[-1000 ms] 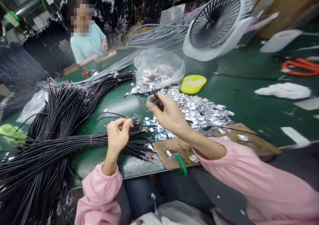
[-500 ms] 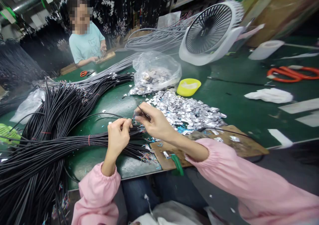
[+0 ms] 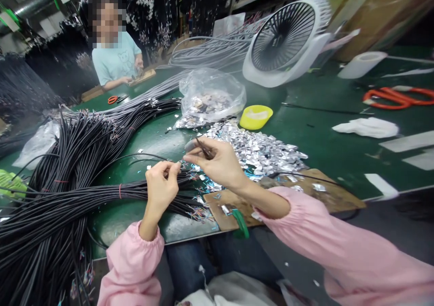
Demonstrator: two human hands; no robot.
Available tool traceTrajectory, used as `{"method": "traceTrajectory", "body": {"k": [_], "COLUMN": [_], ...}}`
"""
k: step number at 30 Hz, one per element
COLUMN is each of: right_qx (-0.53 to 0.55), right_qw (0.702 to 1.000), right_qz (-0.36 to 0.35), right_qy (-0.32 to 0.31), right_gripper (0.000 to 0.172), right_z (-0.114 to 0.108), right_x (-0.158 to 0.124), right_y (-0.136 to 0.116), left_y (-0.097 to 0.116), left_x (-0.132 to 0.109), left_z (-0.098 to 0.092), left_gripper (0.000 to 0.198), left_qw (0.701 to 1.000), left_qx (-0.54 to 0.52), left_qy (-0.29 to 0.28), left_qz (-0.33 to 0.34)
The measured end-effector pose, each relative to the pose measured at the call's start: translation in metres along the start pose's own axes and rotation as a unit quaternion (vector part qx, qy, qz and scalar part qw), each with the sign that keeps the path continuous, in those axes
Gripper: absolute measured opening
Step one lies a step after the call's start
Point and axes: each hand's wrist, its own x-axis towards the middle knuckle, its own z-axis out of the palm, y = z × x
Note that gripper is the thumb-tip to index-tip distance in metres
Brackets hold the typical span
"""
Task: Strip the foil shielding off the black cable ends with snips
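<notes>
My left hand [image 3: 162, 184] is closed in a pinch on the end of a black cable [image 3: 144, 155], which arcs in from the left. Thin wire ends poke out past its fingertips. Just to the right, my right hand [image 3: 219, 163] is wrapped round dark tweezers [image 3: 205, 149]. Its thumb and forefinger lie close to the wire ends; whether they touch them is too small to tell. Below my hands lies a bundle of black cables [image 3: 101, 193] tied with a red band, its coloured wire ends fanned toward the right.
Silvery foil scraps [image 3: 261, 154] are heaped beyond my right hand, beside a wooden board [image 3: 305, 190]. Behind stand a clear plastic bag [image 3: 213, 91], a yellow dish [image 3: 256, 117] and a white fan [image 3: 285, 44]. Orange-handled scissors [image 3: 389, 99] lie right. A co-worker [image 3: 117, 62] sits across.
My right hand has shifted a little right, away from my left fingertips, with the tweezers in it. My left hand stays nearly in place on the cable.
</notes>
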Motion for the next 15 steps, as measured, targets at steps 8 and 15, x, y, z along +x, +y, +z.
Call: {"method": "traceTrajectory", "body": {"k": [8, 15], "right_qx": [-0.046, -0.085], "right_qw": [0.999, 0.995], "right_qz": [-0.007, 0.017], "right_qy": [0.019, -0.049], "right_gripper": [0.028, 0.025], "right_z": [-0.009, -0.008], "right_x": [0.005, -0.015], "right_y": [0.000, -0.003], "left_y": [-0.002, 0.000], "left_x": [-0.001, -0.010], "left_z": [0.000, 0.013], "left_gripper": [0.028, 0.023], "left_qw": [1.000, 0.997], "left_qx": [0.003, 0.041], "left_qy": [0.009, 0.059], "left_qz": [0.004, 0.017]}}
